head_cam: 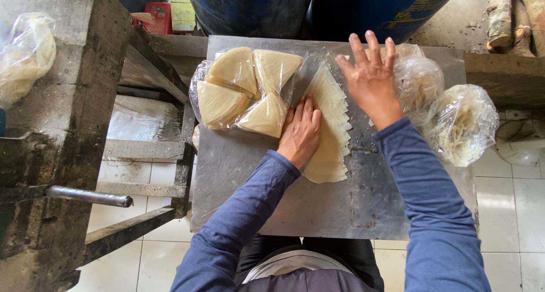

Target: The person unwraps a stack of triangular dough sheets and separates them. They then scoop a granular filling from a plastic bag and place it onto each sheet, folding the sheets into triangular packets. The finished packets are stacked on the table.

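Left hand (301,130) flat, fingers together, pressing wedge stack (329,127) mid-tabletop (238,173); right hand (372,79) spread above far edge, holding nothing; uneven pressure could likely fan the sheets apart.

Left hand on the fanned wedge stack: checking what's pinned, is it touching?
Touching: the head view shows the left hand pressed flat on the fanned wedge stack.

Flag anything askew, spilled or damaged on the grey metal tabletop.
Nothing spilled or damaged. The fanned stack of pale wedge-shaped sheets is stepped rather than squared, under the left hand. One clear bagged bundle overhangs the grey metal tabletop at its right edge.
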